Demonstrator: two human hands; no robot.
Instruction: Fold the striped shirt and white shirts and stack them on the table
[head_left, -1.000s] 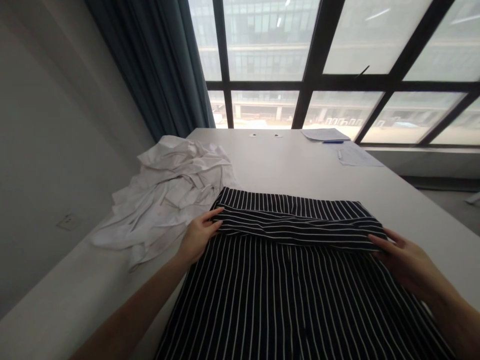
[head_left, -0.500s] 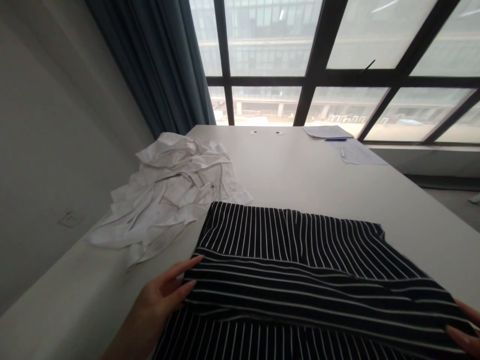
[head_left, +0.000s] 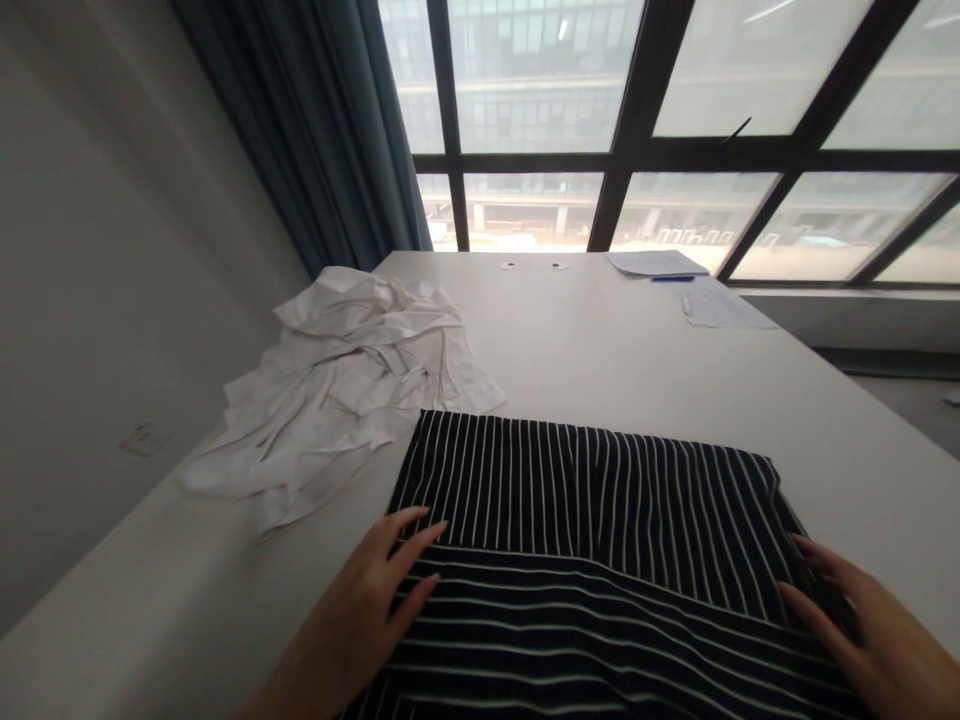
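Head view: your left hand point(head_left: 360, 610) lies open, fingers spread, on the black-and-white striped cloth point(head_left: 585, 510); your right hand point(head_left: 877, 640) rests open at its right edge, gripping nothing. The cloth sits flat on the white table point(head_left: 600, 340), a folded layer across its near part, just beside a crumpled white cloth point(head_left: 337, 390).

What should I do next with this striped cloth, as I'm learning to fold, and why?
Probably smooth the folded layer flat with your right hand: its edge slants down toward that hand, while your left hand rests on it and can anchor it.
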